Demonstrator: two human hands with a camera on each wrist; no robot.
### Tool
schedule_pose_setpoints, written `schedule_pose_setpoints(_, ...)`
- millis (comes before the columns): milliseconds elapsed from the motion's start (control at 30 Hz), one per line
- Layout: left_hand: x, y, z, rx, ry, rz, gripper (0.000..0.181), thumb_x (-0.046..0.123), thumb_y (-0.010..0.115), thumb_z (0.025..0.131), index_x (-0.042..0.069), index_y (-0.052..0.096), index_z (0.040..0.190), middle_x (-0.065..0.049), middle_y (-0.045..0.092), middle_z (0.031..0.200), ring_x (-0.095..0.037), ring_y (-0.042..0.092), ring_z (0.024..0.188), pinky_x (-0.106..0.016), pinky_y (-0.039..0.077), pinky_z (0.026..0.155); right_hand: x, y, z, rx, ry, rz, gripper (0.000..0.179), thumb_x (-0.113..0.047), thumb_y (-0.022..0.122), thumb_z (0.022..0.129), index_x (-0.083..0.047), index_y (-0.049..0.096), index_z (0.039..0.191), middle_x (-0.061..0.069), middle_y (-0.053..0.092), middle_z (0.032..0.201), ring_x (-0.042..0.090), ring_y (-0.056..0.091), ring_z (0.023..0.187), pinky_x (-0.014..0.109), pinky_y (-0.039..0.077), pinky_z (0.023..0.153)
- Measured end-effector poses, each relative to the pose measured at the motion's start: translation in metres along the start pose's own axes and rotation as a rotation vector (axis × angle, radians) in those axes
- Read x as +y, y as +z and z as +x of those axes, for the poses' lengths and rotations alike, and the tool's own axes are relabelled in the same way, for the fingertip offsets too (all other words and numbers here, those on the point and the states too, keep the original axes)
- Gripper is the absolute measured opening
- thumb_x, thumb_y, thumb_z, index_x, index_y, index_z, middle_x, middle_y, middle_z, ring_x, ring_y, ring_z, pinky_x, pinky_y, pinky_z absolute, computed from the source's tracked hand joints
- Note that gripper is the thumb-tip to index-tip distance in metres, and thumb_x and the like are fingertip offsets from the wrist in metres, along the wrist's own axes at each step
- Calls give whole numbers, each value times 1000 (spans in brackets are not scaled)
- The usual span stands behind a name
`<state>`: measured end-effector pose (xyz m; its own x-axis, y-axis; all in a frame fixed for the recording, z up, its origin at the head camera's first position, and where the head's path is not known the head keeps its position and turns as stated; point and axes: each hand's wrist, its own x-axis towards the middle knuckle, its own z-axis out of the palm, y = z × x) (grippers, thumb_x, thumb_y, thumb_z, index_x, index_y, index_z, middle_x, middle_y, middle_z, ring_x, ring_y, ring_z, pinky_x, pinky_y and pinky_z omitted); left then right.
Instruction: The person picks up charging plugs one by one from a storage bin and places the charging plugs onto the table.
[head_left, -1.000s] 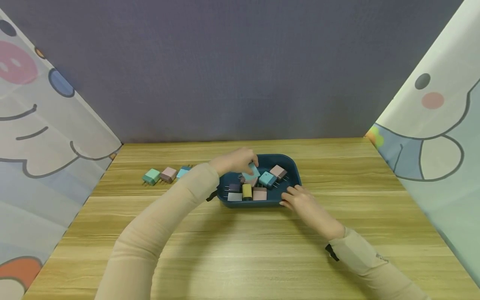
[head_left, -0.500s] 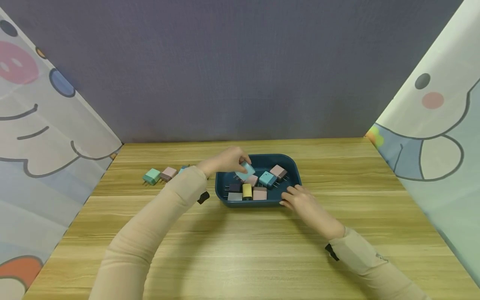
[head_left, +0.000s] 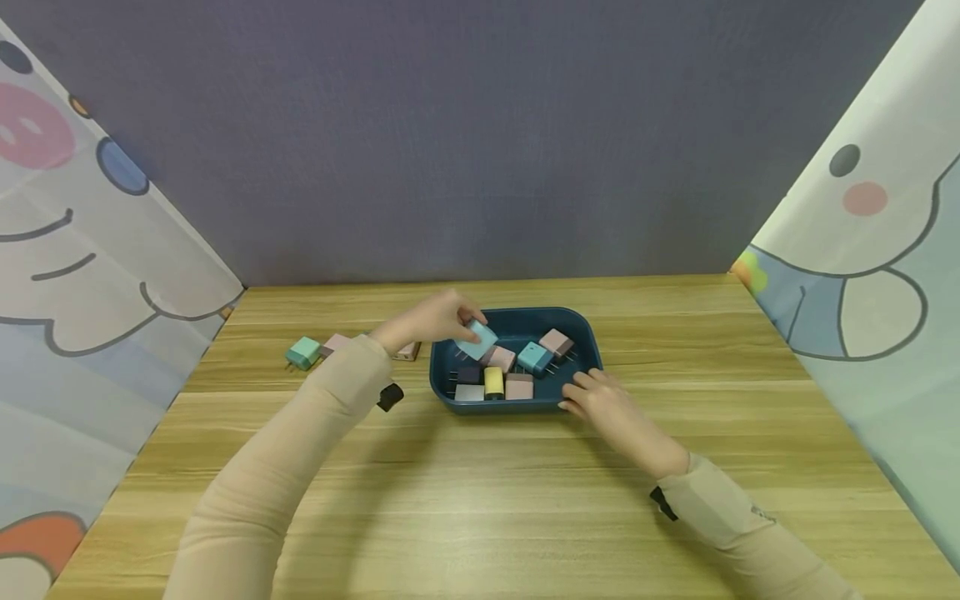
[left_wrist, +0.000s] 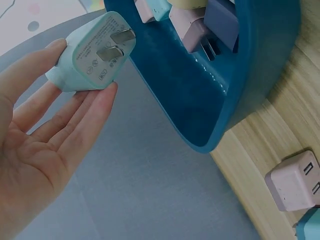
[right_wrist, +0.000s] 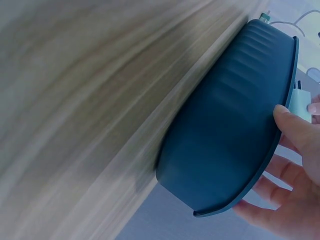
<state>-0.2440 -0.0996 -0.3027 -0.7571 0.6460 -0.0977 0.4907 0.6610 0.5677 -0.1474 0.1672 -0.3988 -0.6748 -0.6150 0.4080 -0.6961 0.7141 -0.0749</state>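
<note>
My left hand [head_left: 441, 321] pinches a pale blue plug charger [left_wrist: 95, 55] between thumb and fingers, above the left end of a dark blue plastic tray [head_left: 525, 407]. Two flat metal prongs on the charger face the tray in the left wrist view. My right hand [head_left: 618, 421] grips the tray's rim at the front right corner, thumb on the outer wall and fingers behind the rim [right_wrist: 287, 100]. Inside the tray lie several chargers: a yellow one [head_left: 493, 382], a turquoise one [head_left: 536, 358], a dark purple one [head_left: 470, 375], a white one [head_left: 469, 392] and pink ones [head_left: 519, 387].
Left of the tray, a row of chargers lies on the wooden table [head_left: 480, 500]: a green one [head_left: 303, 353], a pink one [head_left: 334, 343] and others partly hidden by my left sleeve. A grey partition [head_left: 480, 150] stands behind; cartoon-printed cloth [head_left: 862, 208] flanks both sides.
My left hand has drawn leftward with the pale blue charger, from the middle of the tray to its left end. The right hand and tray stay put.
</note>
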Motion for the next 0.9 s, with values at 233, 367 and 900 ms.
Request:
schedule_pose_setpoints(233, -3, -3, -9, 32, -64, -63, 32, 12, 69, 76, 0, 64, 105, -8, 64, 90, -16, 57, 78, -26, 48, 68, 0, 1, 1, 11, -6, -15, 9, -15, 68, 77, -11, 60, 77, -1, 50, 71, 14, 39, 64, 30, 40, 59)
schedule_pose_setpoints(367, -4, -5, -14, 55, -90, -64, 32, 14, 69, 76, 1, 64, 105, -7, 64, 91, -15, 57, 79, -26, 48, 69, 0, 2, 0, 26, -11, -21, 10, -15, 69, 76, -10, 60, 77, -1, 49, 71, 14, 38, 64, 30, 39, 59)
schedule_pose_setpoints(900, -15, -9, -37, 114, -73, -78, 32, 13, 68, 77, -1, 64, 105, -12, 64, 95, -19, 59, 81, -28, 50, 68, 0, 2, 0, 13, -3, -13, 8, -16, 67, 77, -11, 61, 78, -1, 50, 72, 14, 38, 65, 30, 40, 60)
